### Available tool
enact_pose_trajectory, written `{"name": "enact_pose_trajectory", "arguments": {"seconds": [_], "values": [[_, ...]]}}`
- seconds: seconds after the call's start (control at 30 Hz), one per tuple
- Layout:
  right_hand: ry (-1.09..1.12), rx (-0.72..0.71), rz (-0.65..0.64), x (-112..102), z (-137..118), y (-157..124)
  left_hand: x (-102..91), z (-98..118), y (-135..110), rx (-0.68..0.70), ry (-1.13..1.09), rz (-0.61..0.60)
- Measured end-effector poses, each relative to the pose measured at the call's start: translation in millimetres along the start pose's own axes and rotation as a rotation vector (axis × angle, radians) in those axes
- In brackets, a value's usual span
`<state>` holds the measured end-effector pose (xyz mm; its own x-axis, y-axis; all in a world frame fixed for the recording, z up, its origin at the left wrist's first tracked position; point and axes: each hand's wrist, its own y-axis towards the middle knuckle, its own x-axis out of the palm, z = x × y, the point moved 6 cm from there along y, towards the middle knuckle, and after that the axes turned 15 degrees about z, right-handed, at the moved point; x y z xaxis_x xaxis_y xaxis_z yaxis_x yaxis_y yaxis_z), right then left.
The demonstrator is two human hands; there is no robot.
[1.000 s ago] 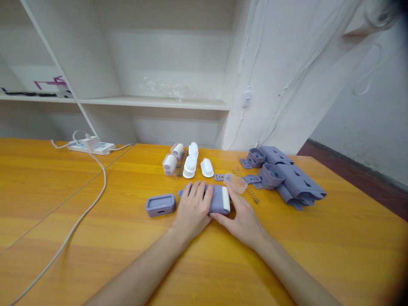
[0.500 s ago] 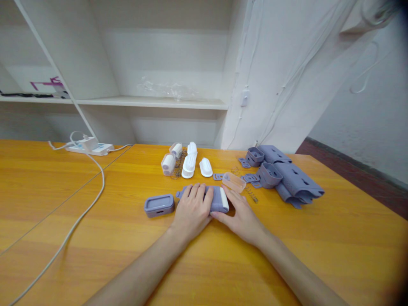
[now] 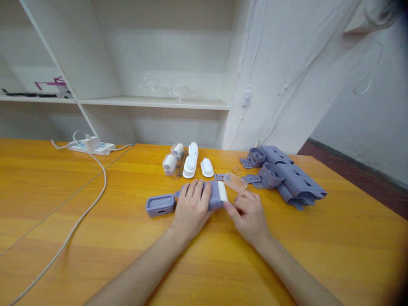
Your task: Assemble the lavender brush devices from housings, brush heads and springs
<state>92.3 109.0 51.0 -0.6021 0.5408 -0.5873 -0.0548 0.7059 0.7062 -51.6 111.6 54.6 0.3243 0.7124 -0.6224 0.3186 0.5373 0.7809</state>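
Observation:
My left hand point(image 3: 191, 208) wraps over a grey-purple plastic sleeve point(image 3: 215, 196) lying on the table and grips it from above. A white end piece point(image 3: 222, 192) sits in the sleeve's right end. My right hand point(image 3: 248, 214) is beside that end, fingers curled in and thumb stretched out, its tip at the near corner of the end piece. No object shows inside the curled fingers. Just left of the sleeve lies a grey-purple rectangular cap point(image 3: 160, 205). Beyond the right hand is a clear, orange-tinted oblong case point(image 3: 235, 182).
White oval parts point(image 3: 190, 165), clear cases with white rolls point(image 3: 169, 163) and coiled springs point(image 3: 180, 165) stand behind the hands. At the right are more grey-purple sleeves point(image 3: 301, 180), cups point(image 3: 270, 175) and slotted flat pieces point(image 3: 251, 179). A power strip point(image 3: 101, 148) trails a white cable point(image 3: 86, 216) at left.
My right hand has drawn back from the sleeve's end and curled its fingers, leaving the thumb at the corner. The sleeve's right end has tilted slightly away from me; the left hand keeps its grip.

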Motion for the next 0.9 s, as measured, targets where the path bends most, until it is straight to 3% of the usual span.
{"name": "enact_pose_trajectory", "arguments": {"seconds": [0.1, 0.33, 0.43, 0.6, 0.73, 0.9], "values": [[-0.082, -0.04, -0.039, 1.1, -1.9, -0.7, -1.5, 0.0, 0.8, -0.003, -0.019, 0.028], [-0.048, -0.098, -0.12, 2.8, -7.5, -3.3, -0.8, 0.4, 1.4, -0.015, -0.029, 0.023], [0.0, -0.095, -0.02, -5.1, -4.5, -1.9, -1.2, -1.2, 1.3, -0.028, -0.035, 0.041], [-0.246, 0.144, 0.334, -21.4, 20.2, 1.5, -0.6, -2.6, 1.9, -0.038, -0.038, 0.042], [-0.413, 0.201, 0.308, -14.2, 28.8, 0.8, 0.6, -2.6, 1.6, -0.037, -0.025, 0.032], [-0.446, 0.191, 0.234, -7.1, 32.0, -2.1, 1.2, -2.6, 1.0, -0.034, -0.022, 0.034]]}}
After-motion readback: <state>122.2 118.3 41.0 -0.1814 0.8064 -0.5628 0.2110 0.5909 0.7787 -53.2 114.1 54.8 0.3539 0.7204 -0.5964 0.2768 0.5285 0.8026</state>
